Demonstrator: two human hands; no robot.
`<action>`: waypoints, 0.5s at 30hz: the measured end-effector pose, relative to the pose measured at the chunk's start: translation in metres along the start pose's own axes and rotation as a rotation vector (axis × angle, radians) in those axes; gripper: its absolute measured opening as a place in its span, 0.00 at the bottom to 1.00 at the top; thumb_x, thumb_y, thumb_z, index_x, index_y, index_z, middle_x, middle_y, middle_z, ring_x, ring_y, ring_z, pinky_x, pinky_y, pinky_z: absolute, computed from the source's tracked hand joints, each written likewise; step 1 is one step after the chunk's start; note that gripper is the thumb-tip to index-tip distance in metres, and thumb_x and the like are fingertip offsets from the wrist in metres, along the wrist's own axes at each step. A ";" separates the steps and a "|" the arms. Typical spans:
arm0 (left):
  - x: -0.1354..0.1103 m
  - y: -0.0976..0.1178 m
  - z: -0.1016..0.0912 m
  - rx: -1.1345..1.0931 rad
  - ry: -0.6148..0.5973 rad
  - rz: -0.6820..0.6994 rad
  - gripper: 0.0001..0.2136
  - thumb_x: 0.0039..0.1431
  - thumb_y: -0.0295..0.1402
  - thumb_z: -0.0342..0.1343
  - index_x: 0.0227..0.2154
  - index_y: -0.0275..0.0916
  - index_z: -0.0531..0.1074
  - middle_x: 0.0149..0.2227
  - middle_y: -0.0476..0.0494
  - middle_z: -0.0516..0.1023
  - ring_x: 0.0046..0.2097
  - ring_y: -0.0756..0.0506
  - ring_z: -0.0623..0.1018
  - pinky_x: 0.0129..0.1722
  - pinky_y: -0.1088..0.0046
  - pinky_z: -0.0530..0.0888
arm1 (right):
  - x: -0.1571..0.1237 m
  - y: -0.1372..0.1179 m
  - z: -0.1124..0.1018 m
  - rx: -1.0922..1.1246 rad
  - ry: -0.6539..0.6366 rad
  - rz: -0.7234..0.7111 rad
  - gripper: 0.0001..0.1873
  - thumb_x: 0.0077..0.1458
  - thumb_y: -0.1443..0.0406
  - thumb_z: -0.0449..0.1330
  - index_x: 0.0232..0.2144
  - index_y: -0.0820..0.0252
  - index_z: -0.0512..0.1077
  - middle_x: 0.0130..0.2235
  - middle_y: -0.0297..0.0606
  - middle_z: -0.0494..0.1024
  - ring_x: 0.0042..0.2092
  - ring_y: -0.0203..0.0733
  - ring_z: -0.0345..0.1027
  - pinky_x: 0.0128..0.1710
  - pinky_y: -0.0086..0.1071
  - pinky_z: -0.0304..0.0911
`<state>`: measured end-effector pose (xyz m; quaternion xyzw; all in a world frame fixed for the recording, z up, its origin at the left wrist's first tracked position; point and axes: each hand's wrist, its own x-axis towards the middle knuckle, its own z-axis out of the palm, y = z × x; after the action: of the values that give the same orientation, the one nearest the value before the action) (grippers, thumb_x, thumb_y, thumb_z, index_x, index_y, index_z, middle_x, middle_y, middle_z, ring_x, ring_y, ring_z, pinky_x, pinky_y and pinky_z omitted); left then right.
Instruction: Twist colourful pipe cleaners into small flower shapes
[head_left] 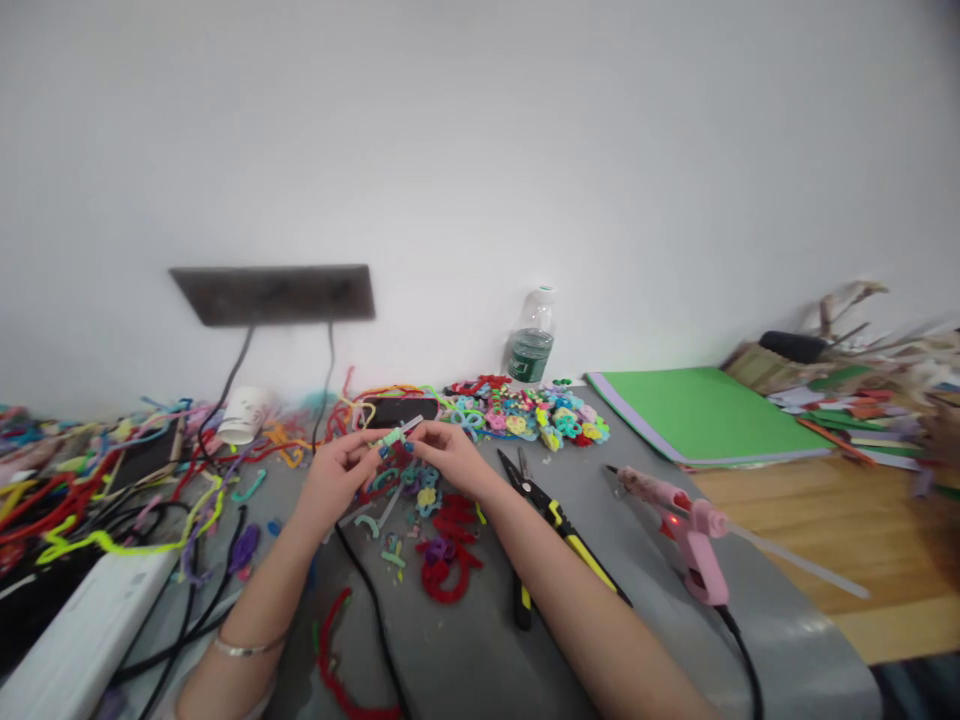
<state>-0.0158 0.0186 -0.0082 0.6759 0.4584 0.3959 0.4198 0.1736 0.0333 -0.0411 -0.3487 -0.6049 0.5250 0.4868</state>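
Observation:
My left hand (346,478) is closed in a pinch on a small pale green fuzzy pipe cleaner piece (391,438). Opposite it, my right hand (447,455) pinches at the same piece, fingertips almost meeting the left ones. A whitish translucent strip (412,424) sticks out between the fingers; I cannot tell what it is. Below the hands lie a red coiled pipe cleaner (452,580), a purple curl (439,550) and small blue and yellow pipe cleaner flowers (427,500). Pliers with yellow and black handles (574,540) rest beside my right forearm.
A pink glue gun (694,540) with a red light lies at right, its cable running off the front. Behind are a water bottle (530,350), a flower pile (517,412) and green sheets (712,410). Tangled pipe cleaners, cables, a paper cup (244,415) and a white power strip (90,635) crowd the left.

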 end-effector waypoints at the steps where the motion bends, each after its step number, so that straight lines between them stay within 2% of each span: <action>1: 0.000 0.000 0.002 0.015 0.026 -0.004 0.21 0.56 0.41 0.54 0.45 0.29 0.76 0.15 0.57 0.62 0.18 0.53 0.60 0.20 0.79 0.58 | -0.001 0.000 0.001 -0.047 -0.001 -0.030 0.10 0.52 0.60 0.61 0.26 0.60 0.69 0.25 0.31 0.69 0.27 0.34 0.60 0.30 0.29 0.58; 4: -0.001 -0.001 0.005 0.088 0.098 0.004 0.21 0.55 0.40 0.53 0.44 0.29 0.77 0.15 0.56 0.62 0.19 0.53 0.60 0.21 0.78 0.58 | -0.003 -0.003 0.005 -0.249 0.070 -0.172 0.04 0.52 0.67 0.57 0.27 0.60 0.69 0.27 0.32 0.69 0.28 0.35 0.61 0.30 0.28 0.58; 7: -0.002 -0.002 0.005 0.204 0.127 0.047 0.20 0.55 0.40 0.53 0.43 0.29 0.78 0.15 0.57 0.58 0.20 0.52 0.59 0.22 0.77 0.57 | -0.006 -0.010 0.006 -0.447 0.147 -0.378 0.05 0.52 0.71 0.55 0.26 0.59 0.68 0.28 0.33 0.68 0.31 0.36 0.62 0.33 0.30 0.59; 9: -0.003 -0.001 0.004 0.273 0.115 0.087 0.20 0.56 0.40 0.53 0.42 0.30 0.79 0.16 0.57 0.55 0.20 0.52 0.58 0.22 0.77 0.56 | -0.007 -0.015 0.004 -0.523 0.197 -0.458 0.06 0.53 0.72 0.55 0.27 0.59 0.69 0.31 0.36 0.70 0.35 0.40 0.65 0.38 0.33 0.61; 12: -0.003 0.000 -0.001 0.339 0.051 0.121 0.18 0.56 0.40 0.53 0.41 0.32 0.80 0.17 0.57 0.54 0.20 0.52 0.56 0.22 0.77 0.55 | -0.006 -0.016 0.001 -0.543 0.232 -0.480 0.05 0.55 0.71 0.57 0.29 0.58 0.71 0.38 0.41 0.75 0.43 0.44 0.68 0.48 0.39 0.60; 15: -0.003 -0.001 -0.008 0.336 -0.051 0.103 0.18 0.57 0.39 0.53 0.43 0.33 0.80 0.16 0.57 0.58 0.20 0.52 0.58 0.22 0.77 0.57 | -0.004 -0.011 0.001 -0.409 0.200 -0.388 0.04 0.56 0.69 0.57 0.31 0.58 0.71 0.39 0.40 0.78 0.44 0.44 0.70 0.50 0.40 0.60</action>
<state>-0.0240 0.0171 -0.0068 0.7691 0.4720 0.3176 0.2914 0.1753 0.0270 -0.0309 -0.3673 -0.7024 0.2526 0.5548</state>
